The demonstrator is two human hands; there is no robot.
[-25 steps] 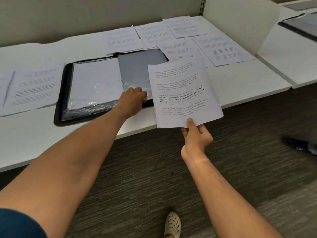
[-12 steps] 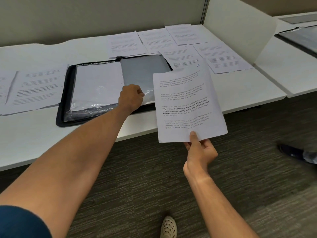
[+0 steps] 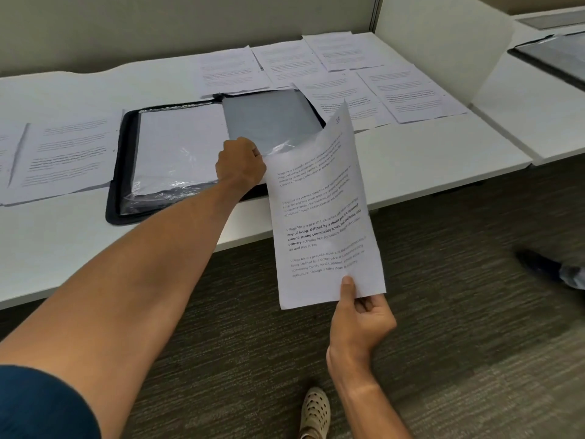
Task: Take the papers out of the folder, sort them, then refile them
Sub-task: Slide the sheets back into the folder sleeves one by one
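A black folder [image 3: 114,198] lies open on the white desk, with clear plastic sleeves [image 3: 177,147] on its left half and a grey inner page [image 3: 269,118] on its right. My left hand [image 3: 240,164] is closed on the lower edge of a clear sleeve at the folder's middle. My right hand [image 3: 361,315] pinches the bottom edge of a printed sheet [image 3: 326,217], held upright off the desk's front edge; its top corner curls over the folder's right side.
Several printed sheets [image 3: 408,90] lie behind and right of the folder, more sheets [image 3: 63,153] to its left. A white divider panel [image 3: 443,42] stands at the right, with another desk and a dark folder [image 3: 554,55] beyond. Carpet and shoes below.
My right hand has lowered the sheet and drawn it toward me, its top now bending. My left hand has lifted the sleeve's edge slightly higher.
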